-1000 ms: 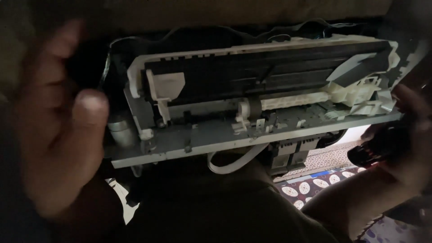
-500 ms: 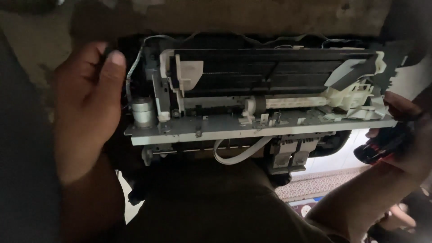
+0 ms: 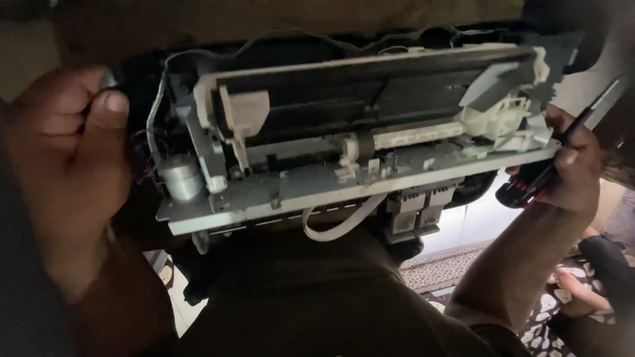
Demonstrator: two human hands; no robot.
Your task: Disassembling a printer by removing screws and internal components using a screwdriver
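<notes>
The opened printer mechanism (image 3: pixel 357 139), resting on the person's lap, looks stiff but fragile, so the left hand (image 3: pixel 66 172) closes around its left end while the right hand (image 3: pixel 562 165), also gripping a screwdriver (image 3: pixel 562 158), holds the metal edge.

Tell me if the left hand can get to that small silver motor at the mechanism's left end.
Probably yes: the left hand grips the left edge right beside the silver motor, with nothing between, though it would have to let go first.
</notes>
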